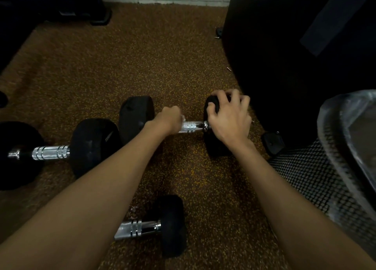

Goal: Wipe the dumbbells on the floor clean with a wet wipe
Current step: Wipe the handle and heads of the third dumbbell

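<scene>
Speckled brown floor (126,66) carries three dumbbells: one at nine o'clock (50,151), one at six (154,227), and the middle dumbbell (193,126) at centre. My left hand (169,120) is clamped round its bar over a white wipe (183,118); my right hand (231,117) clasps its right-end weight.

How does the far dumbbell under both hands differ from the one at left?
The far black-ended chrome-handled dumbbell has both hands on it: left hand closed on the handle with a bit of white wipe showing, right hand on its right end. The left black-ended chrome dumbbell lies untouched, handle fully exposed. Both rest on the speckled floor.
</scene>
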Demonstrator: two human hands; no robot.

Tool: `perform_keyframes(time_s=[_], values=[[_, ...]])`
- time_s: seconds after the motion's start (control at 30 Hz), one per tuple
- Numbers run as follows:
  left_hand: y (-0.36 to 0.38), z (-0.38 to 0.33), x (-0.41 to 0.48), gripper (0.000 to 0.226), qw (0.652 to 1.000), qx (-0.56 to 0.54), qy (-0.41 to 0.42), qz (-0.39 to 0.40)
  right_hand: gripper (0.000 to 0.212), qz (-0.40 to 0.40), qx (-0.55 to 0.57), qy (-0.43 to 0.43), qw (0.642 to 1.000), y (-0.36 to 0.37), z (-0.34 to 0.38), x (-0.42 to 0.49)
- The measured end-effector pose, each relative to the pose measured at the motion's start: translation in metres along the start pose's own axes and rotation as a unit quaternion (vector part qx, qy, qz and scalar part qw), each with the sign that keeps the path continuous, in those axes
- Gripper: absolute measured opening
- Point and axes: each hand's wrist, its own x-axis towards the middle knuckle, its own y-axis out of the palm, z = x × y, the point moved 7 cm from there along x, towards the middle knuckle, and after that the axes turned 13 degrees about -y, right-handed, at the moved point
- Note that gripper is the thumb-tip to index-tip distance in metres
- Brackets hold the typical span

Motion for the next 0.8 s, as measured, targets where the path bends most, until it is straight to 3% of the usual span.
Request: perform_keyframes(time_s=[0.1, 0.17, 0.33, 0.47, 0.57, 0.8], values=[[0.004, -0.005, 0.009, 0.038, 0.997, -0.006, -0.021, 0.069, 0.037, -0.003, -0.004, -0.002, 1.000, 0.000, 0.000, -0.001], [0.006, -0.010, 0.009, 0.035, 0.997, -0.038, 0.011, 0.070, 0.037, -0.004, -0.002, -0.001, 1.000, 0.000, 0.000, 0.000], [0.008, -0.008, -0.009, 0.025, 0.989, -0.097, 0.111, -0.022, 0.037, -0.002, -0.011, 0.002, 1.000, 0.000, 0.000, 0.000], [0.007, -0.003, 0.001, 0.024, 0.996, -0.021, 0.075, -0.039, 0.038, -0.001, -0.002, 0.003, 1.000, 0.001, 0.000, 0.000], [0.006, -0.012, 0.006, 0.027, 0.997, -0.027, 0.068, 0.002, 0.038, -0.003, -0.003, 0.000, 1.000, 0.000, 0.000, 0.000], [0.003, -0.007, -0.049, 0.020, 0.971, -0.071, 0.204, -0.106, 0.038, -0.005, 0.000, -0.002, 1.000, -0.001, 0.000, -0.001]])
